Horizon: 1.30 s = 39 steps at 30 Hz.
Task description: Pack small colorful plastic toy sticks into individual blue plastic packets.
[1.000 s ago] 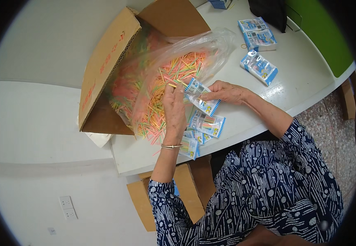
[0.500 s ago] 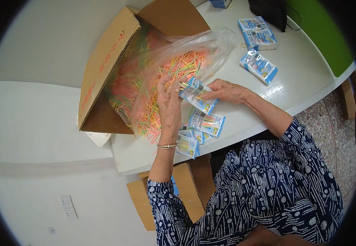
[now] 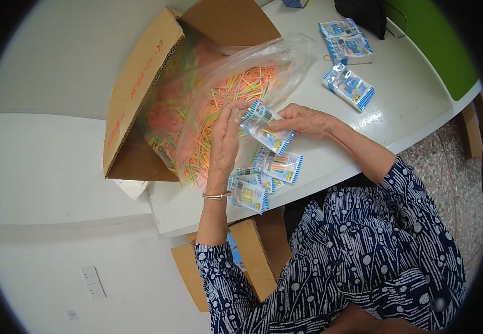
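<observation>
Tilted over the table is a small clear packet (image 3: 266, 129) with blue-and-white print and a few thin coloured sticks showing inside. My right hand (image 3: 305, 121) pinches its right side between thumb and fingers. The bent fingers of my left hand (image 3: 224, 139) close at its upper left end, their tips partly hidden. Just below lies a filled packet (image 3: 278, 165), with another filled packet (image 3: 248, 195) overlapping others near the table edge. Behind my left hand, a clear plastic bag (image 3: 291, 55) spills loose pink, yellow and green sticks (image 3: 241, 88).
The bag sits in an open cardboard box (image 3: 141, 83) lying on its side. Blue-and-white packs (image 3: 348, 42) and a single pack (image 3: 348, 87) rest on the white table (image 3: 402, 106) at far right, near a black bag (image 3: 363, 14). Another cardboard box (image 3: 252, 259) stands below the table edge.
My left hand has shifted slightly left, its fingers drawn closer together at the packet's end. The right hand keeps its hold on the packet. The whole view has moved a little.
</observation>
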Tool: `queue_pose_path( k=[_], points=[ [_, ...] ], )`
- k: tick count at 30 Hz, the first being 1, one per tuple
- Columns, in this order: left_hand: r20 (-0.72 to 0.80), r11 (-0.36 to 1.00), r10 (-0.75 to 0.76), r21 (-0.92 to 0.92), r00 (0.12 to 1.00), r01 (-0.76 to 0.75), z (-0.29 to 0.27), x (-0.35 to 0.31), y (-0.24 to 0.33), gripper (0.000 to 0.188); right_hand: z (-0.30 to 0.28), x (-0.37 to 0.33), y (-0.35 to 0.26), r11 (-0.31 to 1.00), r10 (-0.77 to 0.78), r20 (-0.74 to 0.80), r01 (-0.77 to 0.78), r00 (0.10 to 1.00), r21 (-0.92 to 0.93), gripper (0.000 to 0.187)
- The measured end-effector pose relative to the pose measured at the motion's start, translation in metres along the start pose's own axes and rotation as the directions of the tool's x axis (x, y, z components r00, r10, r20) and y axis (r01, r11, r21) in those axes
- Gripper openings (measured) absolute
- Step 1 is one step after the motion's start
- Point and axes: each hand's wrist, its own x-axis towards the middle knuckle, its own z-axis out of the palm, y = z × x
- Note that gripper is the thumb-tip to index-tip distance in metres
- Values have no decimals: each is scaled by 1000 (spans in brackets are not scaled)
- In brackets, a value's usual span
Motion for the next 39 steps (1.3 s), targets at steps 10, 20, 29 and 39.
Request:
queue_pose_path(
  k=[10, 20, 29, 39],
  points=[
    [140, 974, 8, 223, 990, -40, 5, 4, -14, 44, -4, 2, 3, 1000, -23, -22, 23, 999, 13, 31],
    [32, 993, -21, -111, 999, 25, 10, 9, -22, 33, 1, -1, -4, 992, -63, -103, 50, 993, -118, 28],
    [85, 986, 7, 168, 996, -21, 12, 4, -29, 43, 7, -7, -9, 979, -42, -109, 20, 993, -202, 25],
    [72, 975, 43, 216, 996, -58, 12, -14, -27, 45, 7, -10, -16, 954, 73, -11, -73, 997, -291, 30]
  ],
)
